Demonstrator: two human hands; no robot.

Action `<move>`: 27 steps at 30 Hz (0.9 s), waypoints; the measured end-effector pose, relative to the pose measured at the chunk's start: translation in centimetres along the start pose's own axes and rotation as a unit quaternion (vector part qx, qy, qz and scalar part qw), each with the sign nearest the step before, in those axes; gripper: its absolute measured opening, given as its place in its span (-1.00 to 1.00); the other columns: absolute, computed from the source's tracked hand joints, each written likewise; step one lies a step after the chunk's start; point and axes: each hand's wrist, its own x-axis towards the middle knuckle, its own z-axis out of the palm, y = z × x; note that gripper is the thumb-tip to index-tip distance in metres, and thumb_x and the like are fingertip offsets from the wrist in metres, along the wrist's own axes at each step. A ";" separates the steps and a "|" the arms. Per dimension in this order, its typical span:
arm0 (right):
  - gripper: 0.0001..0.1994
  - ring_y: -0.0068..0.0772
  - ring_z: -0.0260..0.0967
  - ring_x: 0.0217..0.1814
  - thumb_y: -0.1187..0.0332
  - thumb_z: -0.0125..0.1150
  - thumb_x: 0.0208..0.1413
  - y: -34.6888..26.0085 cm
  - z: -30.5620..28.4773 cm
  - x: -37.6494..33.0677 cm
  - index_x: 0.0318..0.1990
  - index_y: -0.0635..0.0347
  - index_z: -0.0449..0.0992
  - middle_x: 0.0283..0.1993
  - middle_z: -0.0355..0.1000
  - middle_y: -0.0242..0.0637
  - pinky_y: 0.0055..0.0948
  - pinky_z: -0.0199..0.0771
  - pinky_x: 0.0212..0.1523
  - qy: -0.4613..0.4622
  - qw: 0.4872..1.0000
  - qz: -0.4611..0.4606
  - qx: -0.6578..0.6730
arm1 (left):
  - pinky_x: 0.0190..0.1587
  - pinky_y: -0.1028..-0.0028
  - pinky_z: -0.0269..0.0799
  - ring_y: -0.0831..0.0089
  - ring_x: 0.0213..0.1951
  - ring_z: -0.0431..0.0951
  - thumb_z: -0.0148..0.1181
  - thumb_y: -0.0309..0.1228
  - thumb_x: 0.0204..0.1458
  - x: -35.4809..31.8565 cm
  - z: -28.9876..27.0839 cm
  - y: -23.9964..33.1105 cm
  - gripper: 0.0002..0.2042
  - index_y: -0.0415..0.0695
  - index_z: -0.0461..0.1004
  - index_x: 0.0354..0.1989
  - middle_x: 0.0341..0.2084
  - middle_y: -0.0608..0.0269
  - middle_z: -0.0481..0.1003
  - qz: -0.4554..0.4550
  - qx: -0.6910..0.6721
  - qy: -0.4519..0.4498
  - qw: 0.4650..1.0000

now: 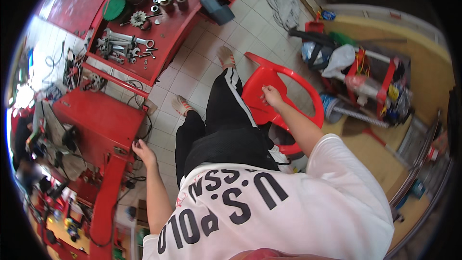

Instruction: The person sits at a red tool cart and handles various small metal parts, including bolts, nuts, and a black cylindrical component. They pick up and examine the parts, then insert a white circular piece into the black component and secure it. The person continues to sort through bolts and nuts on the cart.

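My left hand (145,154) is at the lower left, beside the edge of a red metal cabinet (98,118). Its fingers are loosely bent and slightly apart, with nothing visible in them; whether they touch the red metal I cannot tell. My right hand (273,97) hovers over the seat of a red plastic chair (257,84), fingers loosely curled, a little apart, and no object showing between them. Ahead of me stands a red workbench (168,43). Several wrenches (127,43) and small metal parts lie in its tray.
Metal cylinders (166,1), a toothed metal wheel (138,18) and a green round lid (114,8) sit on the bench. A grey cloth (279,5) lies on the tiled floor (187,79). At right stand a cluttered red cart (380,89) and a bucket (331,106). Cables trail at left.
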 end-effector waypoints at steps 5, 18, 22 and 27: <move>-0.68 -0.45 0.45 -0.49 0.01 0.05 0.44 15.3 10.6 -7.0 -0.05 0.07 0.47 -0.36 0.52 -0.31 -0.35 0.47 -0.52 -0.037 0.995 0.081 0.046 | 0.40 0.19 0.23 0.05 0.34 0.33 0.01 -0.07 0.45 7.1 -10.4 1.3 -0.32 -0.41 0.05 0.47 0.38 -0.25 0.22 0.049 -0.007 -0.043 0.998; -0.60 -0.37 0.52 -0.38 0.04 0.06 0.42 29.9 18.9 -13.5 0.15 0.15 0.48 -0.11 0.61 -0.17 -0.26 0.57 -0.40 0.002 0.966 0.152 0.207 | 0.41 0.18 0.23 0.05 0.37 0.30 0.01 -0.04 0.45 13.0 -8.1 7.0 -0.31 -0.37 0.06 0.49 0.37 -0.24 0.21 0.213 0.145 -0.182 0.949; -0.62 -0.43 0.47 -0.45 0.02 0.06 0.42 34.0 13.5 -13.9 0.12 0.13 0.47 -0.18 0.58 -0.24 -0.29 0.54 -0.44 0.078 0.961 0.201 0.174 | 0.31 0.22 0.31 0.20 0.30 0.38 -0.02 -0.04 0.47 9.7 -3.4 14.1 -0.37 -0.17 0.02 0.52 0.40 0.02 0.19 0.233 0.044 -0.269 0.934; -0.67 -0.50 0.44 -0.48 0.05 0.07 0.44 32.2 9.1 -13.0 0.09 0.08 0.47 -0.25 0.56 -0.34 -0.37 0.51 -0.48 0.096 0.963 0.174 0.184 | 0.38 0.28 0.31 0.27 0.30 0.31 -0.03 -0.19 0.49 5.8 -2.0 18.0 -0.46 -0.27 0.06 0.46 0.36 0.01 0.18 0.257 -0.013 -0.299 0.919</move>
